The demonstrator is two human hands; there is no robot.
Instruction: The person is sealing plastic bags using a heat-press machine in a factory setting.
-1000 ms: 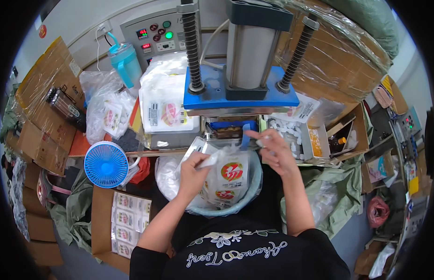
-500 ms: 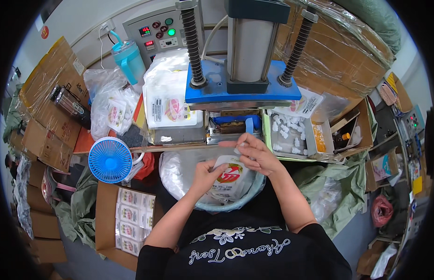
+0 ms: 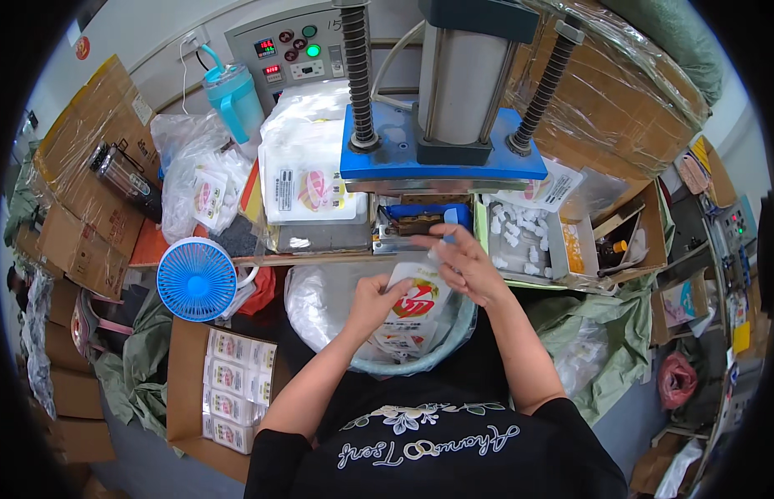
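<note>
My left hand (image 3: 377,304) grips a white printed pouch (image 3: 417,301) by its left edge, thumb on top. The pouch has a red and green design and is tilted over a round tub (image 3: 437,362) with a pale blue rim, in which more pouches (image 3: 397,341) lie. At the pouch's upper right corner, my right hand (image 3: 472,270) pinches a small whitish piece, partly hidden by the fingers. Just beyond it stands a press (image 3: 443,162) with a blue plate. To the right, a tray (image 3: 510,264) holds several small white plastic fittings (image 3: 520,229).
A stack of pouches (image 3: 316,187) lies left of the press. A blue fan (image 3: 197,280) stands at the table's left edge, with a turquoise mug (image 3: 235,108) behind. A carton (image 3: 187,399) with packed pouches sits lower left. An orange-topped bottle (image 3: 611,249) stands in a box at right.
The pouch in my left hand has come up and to the right, more of its front showing. My right hand has shifted slightly up and right. The whole view has shifted a little.
</note>
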